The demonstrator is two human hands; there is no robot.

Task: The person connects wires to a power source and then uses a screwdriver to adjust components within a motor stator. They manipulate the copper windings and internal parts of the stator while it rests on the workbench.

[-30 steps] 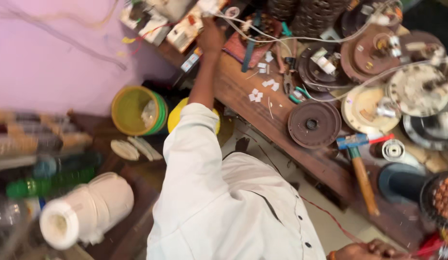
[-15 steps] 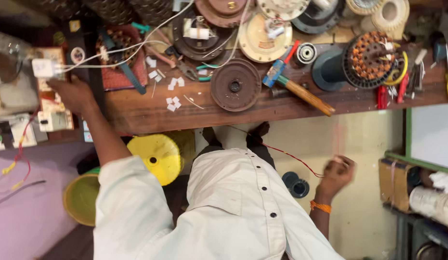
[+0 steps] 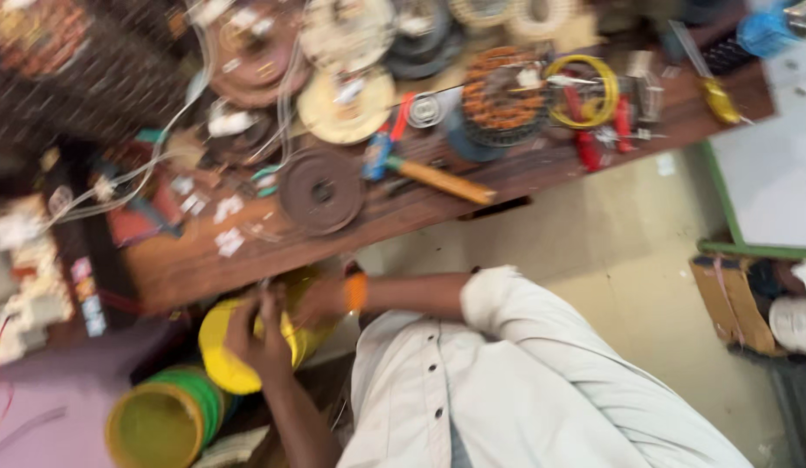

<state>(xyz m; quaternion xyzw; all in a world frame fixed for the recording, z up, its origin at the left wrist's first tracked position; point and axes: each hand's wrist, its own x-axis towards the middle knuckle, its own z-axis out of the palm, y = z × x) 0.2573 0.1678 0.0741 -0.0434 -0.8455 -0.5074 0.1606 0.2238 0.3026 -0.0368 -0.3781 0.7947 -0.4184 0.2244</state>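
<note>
Blurring both hands (image 3: 277, 325) at yellow spool (image 3: 234, 347)

Yellow spool (image 3: 238, 347), green-wound yellow spool (image 3: 160, 416), orange wristband (image 3: 356, 292), brown bench (image 3: 437, 195)

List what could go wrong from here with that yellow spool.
1. The left hand and right hand meet on the yellow spool below the bench edge; a loose grip could drop it onto the green spool below.
2. The hammer lies near that edge; a bump might knock it off.
</note>
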